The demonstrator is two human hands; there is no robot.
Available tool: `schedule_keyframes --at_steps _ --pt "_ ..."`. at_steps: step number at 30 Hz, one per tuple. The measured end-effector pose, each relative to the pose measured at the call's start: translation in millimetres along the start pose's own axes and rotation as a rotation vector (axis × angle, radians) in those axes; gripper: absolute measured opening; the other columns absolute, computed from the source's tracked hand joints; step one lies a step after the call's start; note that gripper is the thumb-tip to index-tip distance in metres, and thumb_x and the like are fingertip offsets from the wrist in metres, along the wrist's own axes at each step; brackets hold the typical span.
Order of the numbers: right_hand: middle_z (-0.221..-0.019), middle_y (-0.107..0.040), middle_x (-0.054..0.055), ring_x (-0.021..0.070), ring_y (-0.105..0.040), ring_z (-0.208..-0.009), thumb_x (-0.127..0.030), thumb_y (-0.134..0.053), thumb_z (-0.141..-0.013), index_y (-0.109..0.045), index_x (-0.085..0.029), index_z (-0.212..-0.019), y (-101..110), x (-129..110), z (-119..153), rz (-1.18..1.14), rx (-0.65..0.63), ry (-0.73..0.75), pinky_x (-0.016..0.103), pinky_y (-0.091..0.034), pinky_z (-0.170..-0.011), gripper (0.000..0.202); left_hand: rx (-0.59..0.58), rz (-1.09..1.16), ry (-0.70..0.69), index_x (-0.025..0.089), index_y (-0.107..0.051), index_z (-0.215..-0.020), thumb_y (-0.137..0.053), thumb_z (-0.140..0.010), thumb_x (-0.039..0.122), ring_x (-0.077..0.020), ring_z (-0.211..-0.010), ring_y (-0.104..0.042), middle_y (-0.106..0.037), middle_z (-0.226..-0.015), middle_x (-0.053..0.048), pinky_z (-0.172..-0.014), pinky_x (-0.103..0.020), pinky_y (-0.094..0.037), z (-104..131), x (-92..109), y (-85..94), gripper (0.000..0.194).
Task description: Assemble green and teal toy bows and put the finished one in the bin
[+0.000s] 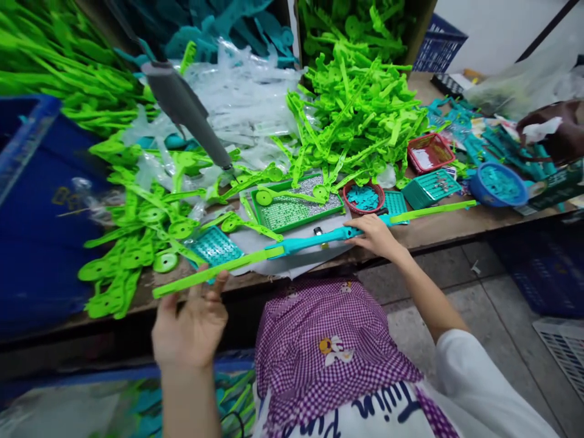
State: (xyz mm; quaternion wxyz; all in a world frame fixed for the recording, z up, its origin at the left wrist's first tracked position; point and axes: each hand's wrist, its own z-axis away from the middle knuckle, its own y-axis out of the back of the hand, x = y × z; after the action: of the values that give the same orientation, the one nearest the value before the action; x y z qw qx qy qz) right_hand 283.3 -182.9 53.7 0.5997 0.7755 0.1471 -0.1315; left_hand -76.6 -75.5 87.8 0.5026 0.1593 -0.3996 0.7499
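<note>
In the head view, the long strip (301,242) is spanning the near side of the green tray (310,221). Rightward of the tray, the right hand (375,236) is pinching its blue section; leftward, the left hand (194,322) is touching its green end, perhaps gripping, I cannot tell. Even support is probably preventing bending.

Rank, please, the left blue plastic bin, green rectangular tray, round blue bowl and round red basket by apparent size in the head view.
Blue plastic bin
Green rectangular tray
Round blue bowl
Round red basket
</note>
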Motion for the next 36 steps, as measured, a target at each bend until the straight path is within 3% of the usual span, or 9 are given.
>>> schedule_keyframes --at_steps 4,6,11,15,20,26,28,32,36 --pt "-0.11 -0.074 0.008 0.0263 -0.066 -0.1 -0.038 -0.069 -0.086 -0.068 -0.024 -0.116 0.5 -1.9 2.2 -0.03 -0.019 -0.041 0.04 -0.045 -0.089 0.033 0.132 -0.133 -0.453 0.024 -0.051 -0.079 -0.044 -0.087 0.033 -0.0094 -0.057 -0.053 -0.055 -0.066 0.004 -0.051 -0.016 -0.048 22.8 -47.1 9.2 0.014" --pt "-0.112 -0.073 0.008 0.0268 -0.066 -0.102 -0.038 -0.07 -0.086 -0.067 -0.024 -0.119 0.4 -1.2 2.2 -0.038 -0.012 -0.058 0.041 -0.046 -0.091 0.036 0.057 -0.358 -0.654 0.025 -0.049 -0.082 -0.056 -0.081 0.028 -0.0108 -0.063 -0.055 -0.054 -0.07 0.005 -0.056 -0.02 -0.049 31.8 -54.2 -6.6 0.008" --pt "-0.119 -0.071 0.012 0.0292 -0.063 -0.111 -0.039 -0.072 -0.083 -0.063 -0.018 -0.122 -4.6 3.0 -2.1 -0.026 0.08 -0.074 0.044 -0.045 -0.098 0.045 -0.397 -0.808 -0.993 0.022 -0.06 -0.097 -0.068 -0.081 0.035 -0.0179 -0.09 -0.064 -0.065 -0.095 -0.001 -0.086 -0.033 -0.053 6.7 -42.8 -102.1 0.022" --pt "-0.116 -0.071 0.014 0.03 -0.063 -0.112 -0.04 -0.074 -0.081 -0.063 -0.016 -0.118 -12.0 -0.1 0.3 0.026 0.145 -0.105 0.047 -0.044 -0.101 0.045 -0.821 -1.345 -0.997 0.021 -0.06 -0.122 -0.075 -0.078 0.033 -0.0266 -0.119 -0.058 -0.065 -0.125 -0.008 -0.103 -0.04 -0.044 -37.1 -64.4 -157.2 0.048" --pt "-0.127 -0.066 0.014 0.0278 -0.059 -0.121 -0.039 -0.062 -0.09 -0.059 -0.02 -0.129 -22.3 -13.5 46.3 0.038 0.339 -0.214 0.047 -0.042 -0.105 0.043 -0.815 -1.657 -0.976 0.024 -0.065 -0.121 -0.066 -0.087 0.034 -0.0284 -0.108 -0.065 -0.069 -0.12 -0.007 -0.089 -0.036 -0.049 -57.1 -94.3 -156.1 0.036" --pt "-0.091 -0.073 0.01 0.022 -0.068 -0.082 -0.04 -0.045 -0.097 -0.069 -0.019 -0.107 -16.2 -7.9 106.6 -0.046 0.822 -0.678 0.038 -0.056 -0.076 0.033 -0.875 -1.716 -1.069 0.024 -0.066 -0.119 -0.064 -0.088 0.037 -0.0282 -0.102 -0.067 -0.071 -0.117 -0.007 -0.084 -0.034 -0.049 -58.7 -92.1 -149.9 0.034" --pt "-0.097 -0.073 0.01 0.023 -0.068 -0.089 -0.04 -0.047 -0.097 -0.07 -0.021 -0.109 -8.0 -6.6 100.5 0.008 0.768 -0.618 0.04 -0.055 -0.084 0.032 -0.884 -1.732 -1.097 0.024 -0.065 -0.12 -0.063 -0.088 0.037 -0.0273 -0.099 -0.068 -0.072 -0.115 -0.007 -0.082 -0.034 -0.049 -58.7 -92.6 -149.9 0.034" --pt "-0.127 -0.068 0.009 0.023 -0.06 -0.12 -0.035 -0.051 -0.097 -0.065 -0.027 -0.125 -0.6 -4.7 56.8 0.043 0.336 -0.214 0.042 -0.043 -0.104 0.032 -0.875 -1.77 -1.135 0.023 -0.065 -0.122 -0.059 -0.09 0.039 -0.027 -0.097 -0.068 -0.072 -0.116 -0.008 -0.08 -0.032 -0.049 -57.0 -93.4 -150.4 0.036" --pt "-0.12 -0.071 0.008 0.0198 -0.064 -0.11 -0.034 -0.048 -0.1 -0.066 -0.024 -0.123 -6.9 7.6 23.6 0.018 0.16 -0.101 0.04 -0.04 -0.102 0.031 -0.807 -1.834 -1.153 0.022 -0.067 -0.12 -0.057 -0.091 0.041 -0.0274 -0.089 -0.07 -0.073 -0.113 -0.009 -0.075 -0.033 -0.049 -54.2 -93.0 -151.6 0.036"
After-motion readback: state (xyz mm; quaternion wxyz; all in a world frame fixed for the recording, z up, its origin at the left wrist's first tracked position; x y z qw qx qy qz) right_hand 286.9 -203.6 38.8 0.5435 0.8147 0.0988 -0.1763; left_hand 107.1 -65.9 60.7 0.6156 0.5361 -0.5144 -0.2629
